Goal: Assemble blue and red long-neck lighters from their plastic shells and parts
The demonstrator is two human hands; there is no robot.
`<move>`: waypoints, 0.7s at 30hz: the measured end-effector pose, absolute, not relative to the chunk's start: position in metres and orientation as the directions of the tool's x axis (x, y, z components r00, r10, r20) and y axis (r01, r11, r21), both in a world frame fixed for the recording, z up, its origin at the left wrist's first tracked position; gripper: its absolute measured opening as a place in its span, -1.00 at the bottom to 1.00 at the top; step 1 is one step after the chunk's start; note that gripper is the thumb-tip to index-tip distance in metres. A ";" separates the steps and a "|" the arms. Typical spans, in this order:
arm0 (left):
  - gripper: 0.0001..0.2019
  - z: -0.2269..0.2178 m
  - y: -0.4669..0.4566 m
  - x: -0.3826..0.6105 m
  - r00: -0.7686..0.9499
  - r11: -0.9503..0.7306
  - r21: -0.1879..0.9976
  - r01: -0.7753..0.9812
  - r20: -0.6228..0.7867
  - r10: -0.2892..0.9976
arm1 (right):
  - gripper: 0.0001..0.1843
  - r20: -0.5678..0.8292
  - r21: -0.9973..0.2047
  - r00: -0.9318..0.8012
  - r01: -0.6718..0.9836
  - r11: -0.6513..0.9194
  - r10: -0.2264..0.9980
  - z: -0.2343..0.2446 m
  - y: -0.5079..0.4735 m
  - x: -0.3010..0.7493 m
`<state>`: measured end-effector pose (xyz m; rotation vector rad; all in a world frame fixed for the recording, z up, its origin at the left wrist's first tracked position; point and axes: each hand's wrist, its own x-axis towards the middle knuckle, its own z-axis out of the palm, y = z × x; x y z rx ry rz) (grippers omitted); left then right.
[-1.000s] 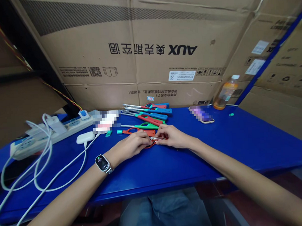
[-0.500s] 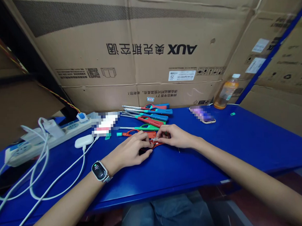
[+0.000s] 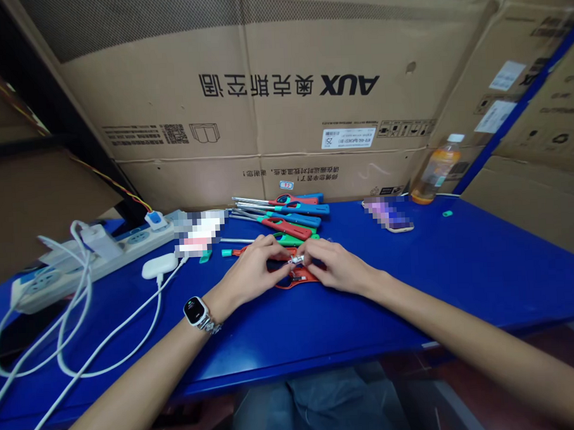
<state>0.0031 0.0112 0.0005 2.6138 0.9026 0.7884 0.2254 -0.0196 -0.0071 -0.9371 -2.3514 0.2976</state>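
Above an opened red lighter casing half (image 3: 303,277), a small silvery part (image 3: 297,259) is held between my two hands. My right hand (image 3: 334,263) pinches its right end with thumb and fingers. My left hand (image 3: 255,267) has its fingers bent and closed at the other end, wearing a watch at the wrist. Small inner pieces show in the casing below. Just behind my left hand lies another orange-red casing piece (image 3: 238,252) with a teal tip, partly covered by the fingers. What sits under my right fingertips is hidden.
Several red, blue and green long-necked lighters (image 3: 287,226) lie behind the hands. A phone (image 3: 389,215) and an orange drink bottle (image 3: 438,170) stand to the right. At left are a power strip (image 3: 127,247), white cables and a white charger (image 3: 159,267). Cardboard (image 3: 273,127) walls the back.
The silvery part has been lifted a little off the red casing, exposing more of it. My left hand has shifted and its thumb has drawn in toward the part.
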 end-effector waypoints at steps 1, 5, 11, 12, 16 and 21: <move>-0.77 0.000 0.011 0.004 0.656 -0.768 0.419 0.483 0.408 0.635 | -0.83 0.437 -0.389 -0.578 0.570 0.724 0.689 -0.007 -0.020 0.225; -0.79 0.002 0.009 0.006 0.638 -0.755 0.466 0.461 0.417 0.647 | -0.85 0.441 -0.349 -0.560 0.614 0.708 0.702 -0.006 -0.023 0.223; -0.77 0.006 0.006 0.005 0.613 -0.707 0.570 0.418 0.397 0.683 | -0.84 0.460 -0.359 -0.541 0.612 0.704 0.705 -0.007 -0.024 0.223; -0.77 0.006 0.007 0.005 0.613 -0.694 0.594 0.407 0.386 0.690 | -0.84 0.460 -0.364 -0.540 0.610 0.704 0.705 -0.008 -0.024 0.223; -0.80 0.002 0.009 0.005 0.605 -0.650 0.668 0.363 0.362 0.710 | -0.86 0.460 -0.379 -0.525 0.614 0.692 0.717 -0.008 -0.025 0.222; -0.86 0.000 0.010 0.005 0.601 -0.653 0.665 0.362 0.369 0.709 | -0.88 0.460 -0.370 -0.522 0.623 0.689 0.718 -0.008 -0.026 0.223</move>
